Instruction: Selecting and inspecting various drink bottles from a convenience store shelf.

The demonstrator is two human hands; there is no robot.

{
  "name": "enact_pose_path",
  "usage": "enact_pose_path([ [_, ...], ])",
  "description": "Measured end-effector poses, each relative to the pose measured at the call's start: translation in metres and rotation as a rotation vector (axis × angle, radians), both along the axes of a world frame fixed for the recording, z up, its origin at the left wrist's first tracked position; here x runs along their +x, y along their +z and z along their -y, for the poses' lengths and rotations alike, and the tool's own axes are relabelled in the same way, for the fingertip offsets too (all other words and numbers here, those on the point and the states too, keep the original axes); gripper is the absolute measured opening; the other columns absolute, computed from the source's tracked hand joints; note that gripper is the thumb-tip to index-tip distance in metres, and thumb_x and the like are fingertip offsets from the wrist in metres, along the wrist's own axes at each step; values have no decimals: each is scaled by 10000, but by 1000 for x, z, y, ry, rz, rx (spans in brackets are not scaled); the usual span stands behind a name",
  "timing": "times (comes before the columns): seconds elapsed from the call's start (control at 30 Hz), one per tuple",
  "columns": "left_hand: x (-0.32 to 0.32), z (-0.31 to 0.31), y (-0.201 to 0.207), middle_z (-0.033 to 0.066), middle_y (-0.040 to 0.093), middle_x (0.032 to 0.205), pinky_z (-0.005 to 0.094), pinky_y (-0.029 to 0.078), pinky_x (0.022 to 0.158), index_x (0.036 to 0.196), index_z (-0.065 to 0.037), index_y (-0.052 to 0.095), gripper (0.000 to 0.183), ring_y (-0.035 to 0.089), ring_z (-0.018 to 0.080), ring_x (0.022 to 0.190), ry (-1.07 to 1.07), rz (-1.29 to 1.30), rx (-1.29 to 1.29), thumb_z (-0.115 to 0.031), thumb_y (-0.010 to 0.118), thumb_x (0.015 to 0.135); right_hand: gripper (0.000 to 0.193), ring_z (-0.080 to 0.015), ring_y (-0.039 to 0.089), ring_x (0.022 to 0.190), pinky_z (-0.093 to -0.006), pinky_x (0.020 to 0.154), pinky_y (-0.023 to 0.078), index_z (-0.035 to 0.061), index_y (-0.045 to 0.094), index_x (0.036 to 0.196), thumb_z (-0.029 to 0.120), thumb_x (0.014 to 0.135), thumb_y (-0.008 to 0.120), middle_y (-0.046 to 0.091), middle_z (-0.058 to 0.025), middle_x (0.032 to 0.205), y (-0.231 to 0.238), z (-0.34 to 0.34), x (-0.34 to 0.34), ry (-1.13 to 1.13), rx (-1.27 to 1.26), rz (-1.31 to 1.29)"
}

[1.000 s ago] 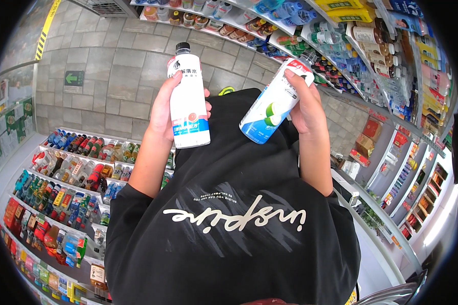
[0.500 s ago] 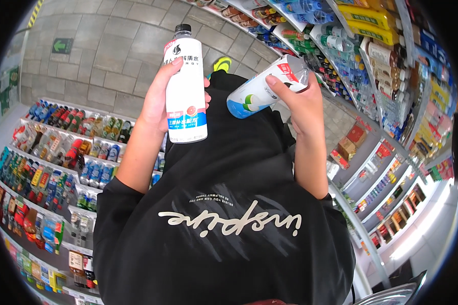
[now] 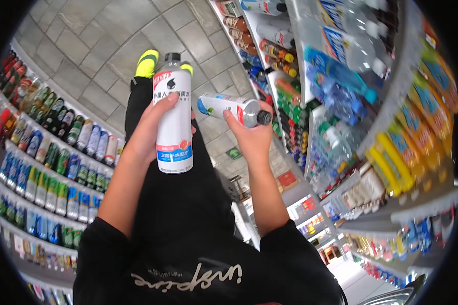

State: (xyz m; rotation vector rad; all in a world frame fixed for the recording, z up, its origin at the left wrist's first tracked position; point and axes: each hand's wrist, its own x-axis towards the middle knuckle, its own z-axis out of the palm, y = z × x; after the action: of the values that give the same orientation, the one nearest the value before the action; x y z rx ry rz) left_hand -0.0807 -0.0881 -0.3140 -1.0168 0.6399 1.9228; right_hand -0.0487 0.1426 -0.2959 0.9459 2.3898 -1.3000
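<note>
My left hand (image 3: 158,118) is wrapped round a drink bottle with a white label (image 3: 175,129), a black cap and a red and blue band low down. It stands nearly upright in front of my legs, the thumb across its front. In my right hand (image 3: 250,133) is a second drink bottle (image 3: 220,105), lying nearly sideways. Its dark cap points right, and its white label carries green and blue at the base end. The two bottles are apart. Fingers behind each bottle are mostly hidden.
Curved shelves of cans and bottles (image 3: 61,168) line the left side. To the right, a tall shelf holds water bottles (image 3: 336,96) and yellow packs (image 3: 392,157). Grey paving tiles (image 3: 91,30) cover the floor ahead, where my yellow-green shoe (image 3: 147,58) shows.
I have turned and stepped along the aisle, so the shelves have shifted. The right-hand bottle has tilted until its cap faces right and toward me. Both bottles remain held.
</note>
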Motion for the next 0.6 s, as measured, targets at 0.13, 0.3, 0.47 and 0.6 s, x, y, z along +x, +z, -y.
enact_pose_path([
  [0.13, 32, -50, -125, 132, 687, 936, 387, 598, 652, 1126, -17, 580, 527, 711, 259, 744, 175, 98, -82, -513, 610, 951, 622, -151, 638, 961, -302, 844, 545, 12, 480, 1227, 94, 766, 890, 615, -94, 1090, -103, -38, -1, -47, 23, -30],
  [0.3, 78, -100, -239, 127, 670, 923, 388, 589, 662, 1111, -6, 569, 534, 704, 258, 749, 352, 265, -50, -513, 611, 949, 658, -175, 634, 992, -308, 883, 547, -4, 442, 1259, 46, 771, 880, 586, -132, 1152, -184, -77, -25, -118, 110, -179],
  [0.47, 112, -123, -288, 132, 658, 919, 398, 581, 645, 1113, -15, 552, 539, 694, 278, 732, 275, 348, 43, -523, 609, 940, 693, -187, 615, 1078, -321, 911, 539, -14, 409, 1289, 46, 779, 874, 564, -149, 1196, -211, -96, -61, -162, 141, -365],
  [0.6, 116, -131, -303, 137, 659, 924, 405, 586, 642, 1124, -14, 542, 531, 697, 281, 736, 41, 265, -39, -508, 614, 941, 709, -192, 608, 1088, -322, 938, 523, -20, 397, 1306, 55, 785, 872, 551, -152, 1222, -224, -106, -89, -80, 192, -456],
])
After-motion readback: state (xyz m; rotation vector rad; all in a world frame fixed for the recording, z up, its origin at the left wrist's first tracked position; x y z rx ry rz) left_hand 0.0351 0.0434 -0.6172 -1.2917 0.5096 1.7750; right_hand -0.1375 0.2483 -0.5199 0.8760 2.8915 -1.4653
